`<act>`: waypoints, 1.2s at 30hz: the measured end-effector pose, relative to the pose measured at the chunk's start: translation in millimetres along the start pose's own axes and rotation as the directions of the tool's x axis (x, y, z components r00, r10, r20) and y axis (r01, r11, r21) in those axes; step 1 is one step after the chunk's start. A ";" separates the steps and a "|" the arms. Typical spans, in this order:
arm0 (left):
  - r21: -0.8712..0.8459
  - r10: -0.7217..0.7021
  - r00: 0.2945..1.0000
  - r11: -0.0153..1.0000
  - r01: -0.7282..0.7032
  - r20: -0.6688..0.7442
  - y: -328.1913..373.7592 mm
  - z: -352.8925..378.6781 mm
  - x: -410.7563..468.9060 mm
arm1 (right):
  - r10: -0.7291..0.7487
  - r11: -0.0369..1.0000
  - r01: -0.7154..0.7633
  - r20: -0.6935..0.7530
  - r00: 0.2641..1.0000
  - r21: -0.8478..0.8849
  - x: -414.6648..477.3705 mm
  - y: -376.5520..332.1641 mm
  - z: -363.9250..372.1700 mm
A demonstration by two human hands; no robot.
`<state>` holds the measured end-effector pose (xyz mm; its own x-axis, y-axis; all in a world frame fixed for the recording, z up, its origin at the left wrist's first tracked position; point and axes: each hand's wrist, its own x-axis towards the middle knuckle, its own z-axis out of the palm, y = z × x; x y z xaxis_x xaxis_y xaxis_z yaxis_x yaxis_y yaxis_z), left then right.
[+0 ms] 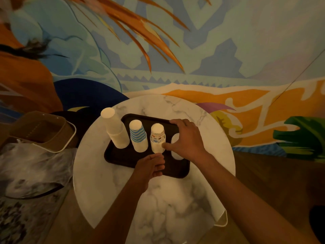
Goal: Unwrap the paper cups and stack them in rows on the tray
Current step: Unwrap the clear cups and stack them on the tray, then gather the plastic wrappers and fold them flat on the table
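Observation:
A black tray lies on a round marble table. On it stand three upside-down stacks in a row: a tall plain white stack, a blue-striped stack and a stack with small coloured prints. A fourth white stack is mostly hidden under my right hand, which wraps over it with the thumb touching the printed stack. My left hand rests at the printed stack's base, fingers curled at the tray's near side.
A brown chair stands left of the table, with crumpled clear plastic wrap lying below it. A painted mural wall rises behind the table. Wooden floor shows to the right.

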<state>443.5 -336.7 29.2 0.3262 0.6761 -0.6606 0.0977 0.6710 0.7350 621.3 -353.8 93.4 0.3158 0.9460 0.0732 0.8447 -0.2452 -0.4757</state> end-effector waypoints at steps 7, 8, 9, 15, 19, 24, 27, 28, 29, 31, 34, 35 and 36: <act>-0.015 0.032 0.999 0.999 -0.031 0.041 15.5 -63.1 -14.9 | -0.074 0.984 0.103 -0.198 0.977 0.143 -22.0 -74.0 25.8; -0.003 0.034 0.998 0.999 -0.034 0.050 17.6 -75.7 -16.2 | -0.076 0.985 0.105 -0.197 0.977 0.139 -23.2 -84.9 33.5; 0.009 0.035 0.998 0.999 -0.036 0.061 20.3 -89.5 -17.4 | -0.077 0.985 0.104 -0.190 0.979 0.135 -23.7 -96.6 41.0; 0.083 0.067 0.996 0.994 -0.072 0.062 37.2 -197.2 -18.9 | -0.061 0.979 0.083 -0.120 0.991 0.185 -28.3 -178.5 93.0; 0.149 0.077 0.997 0.986 -0.072 -0.026 39.2 -274.4 -13.1 | -0.066 0.970 0.063 0.005 0.998 0.234 -36.4 -225.7 130.3; 0.247 0.094 0.969 0.968 -0.036 -0.229 27.3 -355.8 1.9 | -0.137 0.967 0.082 0.218 0.966 0.243 -39.8 -260.3 168.6; 0.375 0.166 0.922 0.927 -0.025 -0.349 14.9 -398.7 9.1 | -0.177 0.965 0.094 0.349 0.920 0.243 -29.3 -268.5 189.1; 0.429 0.201 0.902 0.903 -0.019 -0.383 11.3 -411.5 9.5 | -0.182 0.966 0.089 0.392 0.902 0.244 -23.5 -270.9 196.1; 0.472 0.223 0.882 0.882 0.000 -0.416 6.3 -423.7 11.1 | -0.180 0.967 0.080 0.429 0.885 0.241 -17.6 -273.1 202.7; 0.497 0.252 0.832 0.867 0.032 -0.494 -1.3 -444.0 10.9 | -0.165 0.973 0.059 0.490 0.856 0.224 -6.1 -276.5 215.7; 0.452 0.276 0.761 0.891 0.025 -0.587 3.7 -464.0 -1.4 | -0.158 0.971 0.029 0.541 0.826 0.239 4.1 -282.4 234.7; 0.444 0.288 0.739 0.896 0.016 -0.609 3.8 -472.3 -0.5 | -0.163 0.969 0.028 0.555 0.816 0.244 5.6 -284.4 241.1; 0.455 0.308 0.716 0.891 0.015 -0.627 4.2 -480.9 0.6 | -0.166 0.969 0.027 0.568 0.806 0.244 6.8 -286.8 246.9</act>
<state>-8.1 -187.1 -41.6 -0.3257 0.8812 -0.3426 0.5195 0.4695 0.7139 274.5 -224.6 13.9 -0.1310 0.9236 -0.3604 0.7222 -0.1601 -0.6729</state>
